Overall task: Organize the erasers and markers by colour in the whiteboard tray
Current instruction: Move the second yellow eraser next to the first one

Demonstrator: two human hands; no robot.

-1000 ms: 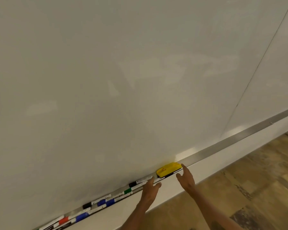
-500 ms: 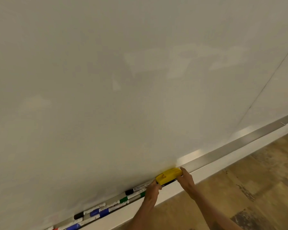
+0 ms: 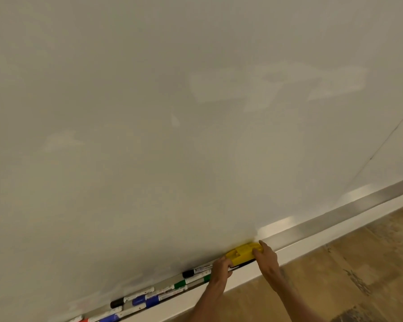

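Observation:
A yellow eraser (image 3: 241, 252) lies in the metal whiteboard tray (image 3: 335, 216). My right hand (image 3: 266, 259) grips the eraser's right end, thumb on top. My left hand (image 3: 220, 269) is closed on a black-capped marker (image 3: 197, 271) just left of the eraser. Further left in the tray lie green markers (image 3: 184, 283), blue markers (image 3: 149, 300), another black marker (image 3: 118, 303) and a red one (image 3: 83, 320) at the bottom edge.
The large white whiteboard (image 3: 172, 112) fills most of the view, with a seam (image 3: 382, 147) at the right. A white wall strip (image 3: 312, 245) runs under the tray. Brown patterned floor (image 3: 335, 287) lies below at the right.
Both hands moved up from below the tray. The right hand closed on the eraser's end and the left hand closed on the black-capped marker. The view shifted, moving the markers left.

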